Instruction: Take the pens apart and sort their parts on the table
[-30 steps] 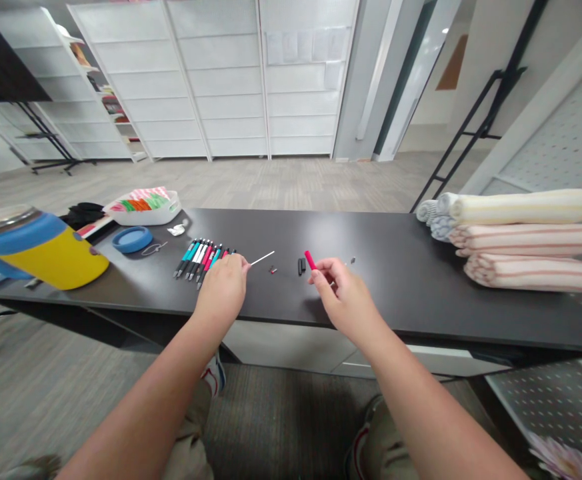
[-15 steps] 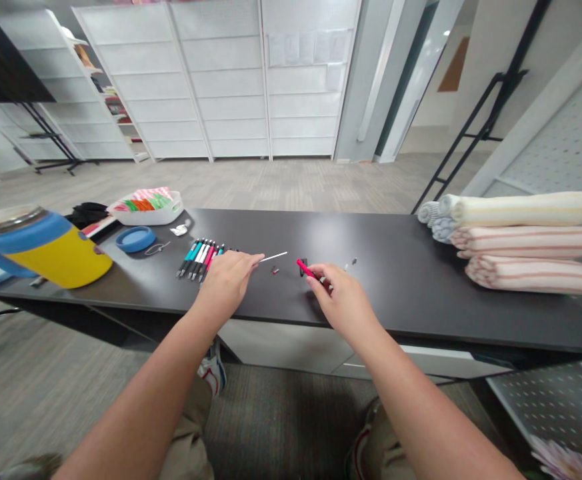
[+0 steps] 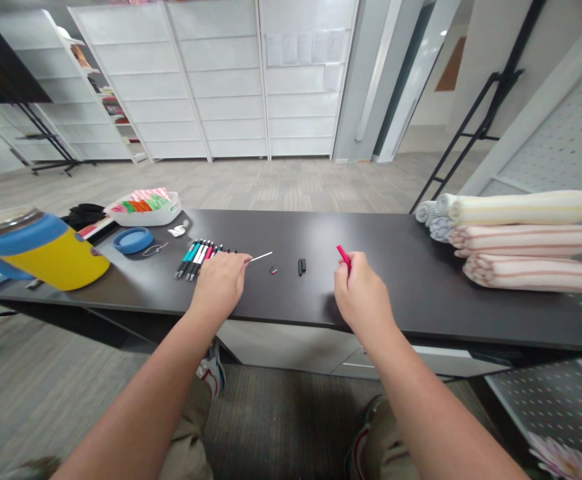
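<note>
A thin white pen refill (image 3: 261,257) sticks out from the pinched fingertips of my left hand (image 3: 224,280), just over the desk. Partly covered by that hand, a row of ballpoint pens (image 3: 193,259) in teal, white, red and black lies to its left. My right hand (image 3: 363,293) is closed round a pinkish-red pen barrel (image 3: 343,257), whose upper end points up and to the left. Between the hands lie two short black pen parts (image 3: 301,267), side by side. Nearer the refill's tip are tiny pen pieces (image 3: 273,271), too small to make out.
On the left of the dark desk (image 3: 395,233) are a yellow and blue mug (image 3: 61,250), a blue lid (image 3: 133,240), white earbuds (image 3: 177,231) and a white basket (image 3: 171,210) of colourful packets. Rolled towels (image 3: 525,240) are stacked at the right end.
My right hand has moved right with the red barrel, away from the black parts, and turned the barrel more upright. My left hand has shifted slightly left with the refill.
</note>
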`<state>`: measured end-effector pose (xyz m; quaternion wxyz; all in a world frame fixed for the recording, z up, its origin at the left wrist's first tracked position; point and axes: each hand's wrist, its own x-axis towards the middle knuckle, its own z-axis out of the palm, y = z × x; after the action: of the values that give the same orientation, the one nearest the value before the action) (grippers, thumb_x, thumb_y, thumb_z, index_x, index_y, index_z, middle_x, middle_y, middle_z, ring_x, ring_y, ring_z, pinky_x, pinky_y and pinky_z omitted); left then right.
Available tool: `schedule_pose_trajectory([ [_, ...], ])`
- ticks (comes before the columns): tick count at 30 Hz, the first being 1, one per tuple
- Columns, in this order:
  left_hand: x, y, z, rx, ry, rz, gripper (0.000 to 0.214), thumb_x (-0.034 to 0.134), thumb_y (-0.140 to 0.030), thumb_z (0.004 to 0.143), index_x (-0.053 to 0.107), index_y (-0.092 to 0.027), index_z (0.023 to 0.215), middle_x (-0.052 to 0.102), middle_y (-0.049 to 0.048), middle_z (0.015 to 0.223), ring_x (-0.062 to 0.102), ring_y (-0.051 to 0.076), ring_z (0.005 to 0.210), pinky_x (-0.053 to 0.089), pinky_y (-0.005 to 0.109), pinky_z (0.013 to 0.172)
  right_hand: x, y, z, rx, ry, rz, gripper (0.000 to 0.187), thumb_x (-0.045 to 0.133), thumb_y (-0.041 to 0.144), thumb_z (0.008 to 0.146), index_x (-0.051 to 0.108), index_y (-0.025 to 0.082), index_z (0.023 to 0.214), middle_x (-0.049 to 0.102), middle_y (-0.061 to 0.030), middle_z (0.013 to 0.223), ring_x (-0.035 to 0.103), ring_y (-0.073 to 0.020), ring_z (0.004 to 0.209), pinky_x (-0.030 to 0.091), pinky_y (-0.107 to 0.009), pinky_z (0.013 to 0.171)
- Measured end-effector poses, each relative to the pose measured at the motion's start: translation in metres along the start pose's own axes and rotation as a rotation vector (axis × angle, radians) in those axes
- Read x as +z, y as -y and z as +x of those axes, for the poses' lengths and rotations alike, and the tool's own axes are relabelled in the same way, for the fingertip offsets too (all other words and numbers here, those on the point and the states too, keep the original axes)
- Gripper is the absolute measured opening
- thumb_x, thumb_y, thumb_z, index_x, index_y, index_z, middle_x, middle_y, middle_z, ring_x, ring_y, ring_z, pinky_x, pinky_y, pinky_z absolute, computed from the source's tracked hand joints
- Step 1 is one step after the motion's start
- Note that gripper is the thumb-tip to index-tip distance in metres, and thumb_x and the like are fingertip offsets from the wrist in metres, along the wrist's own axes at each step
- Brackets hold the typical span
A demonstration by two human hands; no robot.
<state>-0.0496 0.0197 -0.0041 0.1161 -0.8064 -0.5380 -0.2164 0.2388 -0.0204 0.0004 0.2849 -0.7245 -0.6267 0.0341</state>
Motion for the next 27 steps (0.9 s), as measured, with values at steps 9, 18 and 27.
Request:
schedule_pose_trajectory([
  [9,0.000,-0.011,0.000,-0.061,-0.029,-0.166,0.028,0.045,-0.016,0.099,0.072,-0.020,0.106,0.075,0.0092,0.107,0.067,0.026,0.104,0.050,0.041,0.097,-0.003,-0.016,0.021,0.093,0.117,-0.311,0.034,0.053,0.045,0.102,0.067,0.017,0.115,0.076,-0.0158,0.088,0.074,-0.0300,0.082,0.048,-0.034,0.070],
  [18,0.006,-0.025,-0.002,-0.032,-0.046,-0.205,0.020,0.055,-0.028,0.100,0.073,-0.019,0.104,0.076,0.0092,0.108,0.068,0.026,0.103,0.050,0.041,0.097,0.002,-0.022,0.026,0.044,0.095,-0.152,0.029,0.056,0.042,0.100,0.074,0.018,0.100,0.075,-0.0118,0.083,0.069,-0.0243,0.073,0.042,-0.031,0.065],
  [27,-0.004,-0.056,-0.007,0.107,-0.152,-0.369,0.027,0.067,-0.047,0.097,0.076,-0.024,0.110,0.077,0.0084,0.110,0.069,0.024,0.105,0.050,0.041,0.098,0.022,0.019,-0.007,0.108,0.336,1.027,0.047,0.071,0.065,0.086,0.073,0.019,0.097,0.049,0.0056,0.059,0.035,-0.0101,0.050,0.029,-0.025,0.051],
])
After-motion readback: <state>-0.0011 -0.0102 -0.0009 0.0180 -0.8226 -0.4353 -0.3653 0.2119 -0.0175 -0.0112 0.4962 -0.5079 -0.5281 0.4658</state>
